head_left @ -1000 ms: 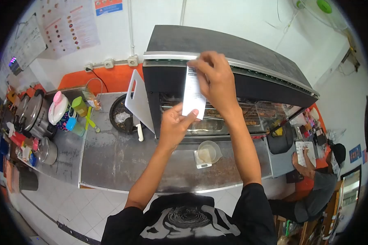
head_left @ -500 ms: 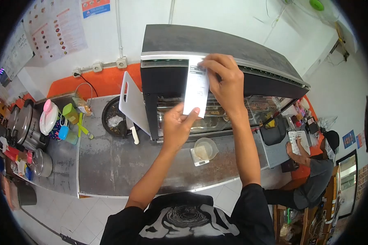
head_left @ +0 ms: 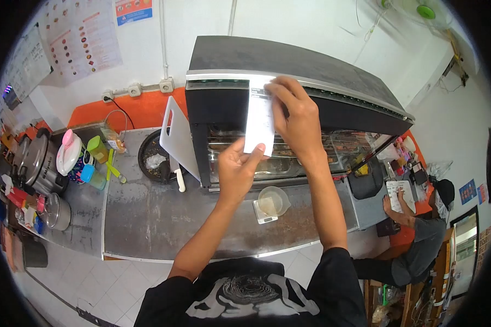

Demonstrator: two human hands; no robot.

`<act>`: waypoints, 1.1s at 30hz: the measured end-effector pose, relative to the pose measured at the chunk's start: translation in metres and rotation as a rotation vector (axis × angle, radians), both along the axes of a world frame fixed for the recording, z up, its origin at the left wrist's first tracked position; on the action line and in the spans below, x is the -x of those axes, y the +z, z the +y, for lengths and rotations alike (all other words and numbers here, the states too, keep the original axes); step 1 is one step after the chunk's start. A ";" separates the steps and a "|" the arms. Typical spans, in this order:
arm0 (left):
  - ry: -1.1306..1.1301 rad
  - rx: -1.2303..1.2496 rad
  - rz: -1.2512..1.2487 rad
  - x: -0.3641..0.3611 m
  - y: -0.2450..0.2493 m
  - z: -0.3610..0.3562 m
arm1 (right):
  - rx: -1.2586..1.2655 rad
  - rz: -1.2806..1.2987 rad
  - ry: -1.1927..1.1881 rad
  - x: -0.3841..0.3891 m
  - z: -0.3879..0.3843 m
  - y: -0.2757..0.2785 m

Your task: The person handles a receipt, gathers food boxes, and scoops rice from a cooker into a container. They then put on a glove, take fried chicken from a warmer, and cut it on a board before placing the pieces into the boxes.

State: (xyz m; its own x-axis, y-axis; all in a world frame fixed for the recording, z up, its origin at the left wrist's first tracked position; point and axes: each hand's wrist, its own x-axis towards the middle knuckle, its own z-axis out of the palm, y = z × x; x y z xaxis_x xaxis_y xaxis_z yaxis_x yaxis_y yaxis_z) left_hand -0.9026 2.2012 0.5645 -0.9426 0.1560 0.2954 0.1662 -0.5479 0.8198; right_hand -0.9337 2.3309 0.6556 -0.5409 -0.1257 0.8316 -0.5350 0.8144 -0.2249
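Observation:
A long white printed receipt (head_left: 259, 122) hangs upright in front of the black display case (head_left: 218, 106). Its lower end is pinched between the thumb and fingers of my left hand (head_left: 237, 166). My right hand (head_left: 299, 117) has its bent fingers at the receipt's upper right edge and grips it there. Dark printed bands show near the top; the smaller text is too washed out to read. Below the hands, a translucent round tub (head_left: 277, 200) sits on a small white scale (head_left: 264, 217) on the metal counter (head_left: 163, 223).
Left of the case are a white cutting board (head_left: 175, 131), a white-handled knife (head_left: 179, 179) and a dark round pan (head_left: 147, 158). Farther left stand a pot (head_left: 41, 163) and several containers. A co-worker (head_left: 420, 245) at the right rests a hand on papers.
The view has shifted slightly. My right hand sits a little lower and farther left along the receipt's upper edge; my left hand keeps its pinch.

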 end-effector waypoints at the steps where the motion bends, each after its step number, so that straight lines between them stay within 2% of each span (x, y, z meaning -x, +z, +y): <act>1: 0.003 0.000 0.002 -0.001 0.001 0.002 | 0.000 0.002 0.003 0.002 0.003 0.001; 3: 0.027 -0.008 -0.022 -0.004 0.003 0.006 | -0.193 0.231 -0.058 0.007 0.010 0.003; 9: 0.026 -0.051 0.004 -0.008 0.005 0.012 | -0.325 0.236 -0.148 0.000 0.015 0.005; 22: 0.106 -0.016 -0.028 0.000 0.008 0.003 | -0.385 0.201 -0.072 0.000 0.001 0.000; 25: 0.099 -0.050 -0.011 0.002 0.005 0.002 | -0.388 0.226 -0.118 0.001 -0.004 -0.002; 27: 0.096 0.017 -0.031 0.002 0.002 0.001 | -0.385 0.250 -0.178 0.002 -0.006 -0.001; 31: 0.073 0.053 -0.071 -0.005 0.001 0.006 | -0.366 0.228 -0.128 0.003 -0.004 -0.001; 33: 0.080 0.011 -0.006 -0.004 0.001 0.011 | -0.338 0.199 -0.136 0.002 -0.006 0.000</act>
State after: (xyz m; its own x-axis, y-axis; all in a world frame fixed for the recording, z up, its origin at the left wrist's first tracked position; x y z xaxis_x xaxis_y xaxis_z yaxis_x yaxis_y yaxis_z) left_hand -0.8982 2.2123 0.5657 -0.9538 0.0833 0.2886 0.2044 -0.5241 0.8268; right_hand -0.9353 2.3246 0.6551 -0.4044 -0.3480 0.8458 -0.4237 0.8908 0.1639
